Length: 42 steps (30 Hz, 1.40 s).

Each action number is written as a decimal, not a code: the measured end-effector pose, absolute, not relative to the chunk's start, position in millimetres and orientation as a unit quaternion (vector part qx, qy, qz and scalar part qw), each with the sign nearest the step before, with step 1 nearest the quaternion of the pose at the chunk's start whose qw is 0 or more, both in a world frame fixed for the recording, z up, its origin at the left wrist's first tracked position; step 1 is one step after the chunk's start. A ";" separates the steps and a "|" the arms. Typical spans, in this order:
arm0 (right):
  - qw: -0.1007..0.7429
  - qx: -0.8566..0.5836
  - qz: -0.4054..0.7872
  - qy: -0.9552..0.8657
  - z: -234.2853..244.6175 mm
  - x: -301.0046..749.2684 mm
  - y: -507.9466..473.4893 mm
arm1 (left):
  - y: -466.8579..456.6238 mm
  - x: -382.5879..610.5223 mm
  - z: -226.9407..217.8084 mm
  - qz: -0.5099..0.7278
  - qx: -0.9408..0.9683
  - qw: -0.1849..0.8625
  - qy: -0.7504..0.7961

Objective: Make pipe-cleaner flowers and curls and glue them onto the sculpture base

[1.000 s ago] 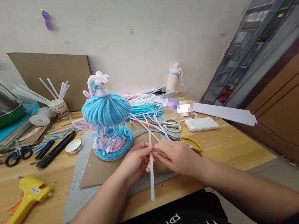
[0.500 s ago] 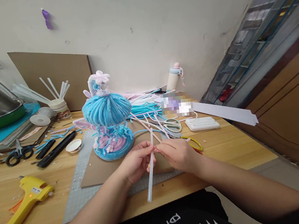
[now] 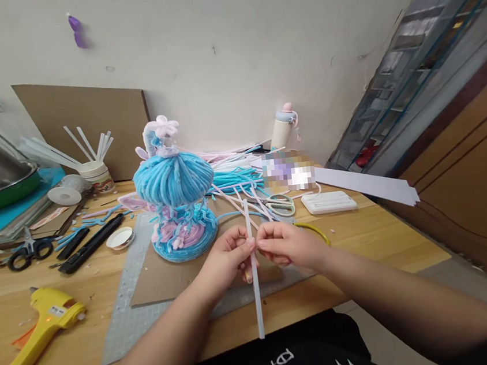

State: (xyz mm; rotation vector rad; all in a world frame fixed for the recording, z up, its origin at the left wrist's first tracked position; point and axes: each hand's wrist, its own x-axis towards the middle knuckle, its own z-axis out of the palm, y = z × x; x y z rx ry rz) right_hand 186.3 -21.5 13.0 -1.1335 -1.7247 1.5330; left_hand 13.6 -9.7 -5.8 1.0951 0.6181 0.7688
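Observation:
A long translucent white glue stick [image 3: 258,303] is pinched between the thumb and fingers of my left hand [image 3: 229,253], nearly upright in the head view. Close on its right, my right hand [image 3: 285,245] is closed in a pinch; whatever its fingertips hold is too small to make out. Behind my hands stands a blue and pink ornament of pipe cleaners [image 3: 174,178], with a domed top and a round base. It rests on a piece of brown cardboard [image 3: 159,287] over a grey cutting mat [image 3: 122,329].
At left lie a yellow glue gun [image 3: 51,319], black scissors [image 3: 29,249] and a black cutter [image 3: 91,245]. A paper cup [image 3: 97,176] holds more glue sticks. Loose pipe cleaners [image 3: 237,178], pale-handled scissors [image 3: 280,204] and a white box [image 3: 329,202] are spread beyond my hands.
The glue stick has swung from a slant to nearly upright, its lower end moving right. My right hand has turned slightly and its fingers are more visible.

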 end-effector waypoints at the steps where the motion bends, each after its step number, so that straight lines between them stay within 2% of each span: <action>1: 0.311 -0.428 0.476 -0.703 12.9 186.7 -24.6 | -9.4 13.0 -5.8 0.349 0.487 0.749 0.282; 3: 0.323 -0.414 0.266 -0.809 10.8 188.8 -29.8 | -9.0 12.2 -5.5 0.346 0.464 0.767 0.277; 5: 0.289 -0.386 0.098 -0.871 6.4 192.3 -32.4 | -9.1 11.8 -4.9 0.338 0.449 0.782 0.269; 8: 0.267 -0.353 -0.019 -0.897 -0.4 196.5 -32.7 | -9.7 12.1 -3.8 0.330 0.431 0.797 0.264; 10: 0.277 -0.343 0.003 -0.898 -1.9 196.1 -32.5 | -10.3 12.5 -3.9 0.321 0.432 0.797 0.273; 11: 0.291 -0.350 0.053 -0.889 -1.5 194.7 -32.3 | -10.5 12.7 -4.5 0.316 0.443 0.791 0.279; 13: 0.318 -0.392 0.252 -0.826 0.6 190.6 -30.5 | -11.0 13.4 -6.4 0.312 0.480 0.770 0.282; 15: 0.303 -0.423 0.463 -0.717 2.8 186.5 -26.0 | -11.3 14.3 -8.8 0.323 0.517 0.746 0.269; 16: 0.280 -0.425 0.537 -0.673 3.8 185.1 -23.0 | -11.4 14.7 -9.8 0.330 0.528 0.738 0.261; 18: 0.227 -0.412 0.607 -0.641 5.7 183.8 -17.6 | -11.0 15.3 -10.7 0.341 0.532 0.731 0.258; 20: 0.211 -0.405 0.618 -0.640 8.5 184.2 -15.8 | -10.2 15.3 -9.7 0.341 0.519 0.734 0.273; 22: 0.254 -0.419 0.556 -0.671 11.9 185.7 -18.3 | -9.3 14.8 -7.4 0.339 0.494 0.748 0.287; 25: 0.314 -0.416 0.287 -0.804 15.2 190.3 -25.0 | -8.4 13.3 -4.2 0.332 0.453 0.779 0.278; 27: 0.287 -0.375 0.114 -0.874 15.0 194.3 -27.5 | -8.2 12.4 -3.5 0.323 0.435 0.797 0.264; 29: 0.256 -0.336 0.038 -0.905 12.9 196.8 -28.1 | -8.3 12.2 -4.3 0.316 0.426 0.809 0.255; 31: 0.265 -0.333 0.076 -0.901 9.4 195.8 -27.7 | -8.6 12.8 -6.0 0.313 0.432 0.806 0.256; 34: 0.306 -0.410 0.331 -0.793 4.1 188.5 -25.0 | -9.1 14.8 -9.4 0.324 0.482 0.770 0.263; 36: 0.285 -0.440 0.478 -0.705 2.8 183.5 -21.5 | -9.2 16.0 -10.9 0.341 0.516 0.741 0.263; 37: 0.265 -0.440 0.516 -0.686 3.4 181.9 -19.7 | -9.2 16.4 -11.2 0.349 0.523 0.731 0.264; 40: 0.238 -0.437 0.518 -0.696 8.9 181.6 -17.5 | -8.8 16.0 -10.1 0.358 0.504 0.736 0.277; 42: 0.261 -0.447 0.411 -0.750 12.6 183.9 -19.5 | -8.5 14.9 -8.5 0.355 0.476 0.755 0.278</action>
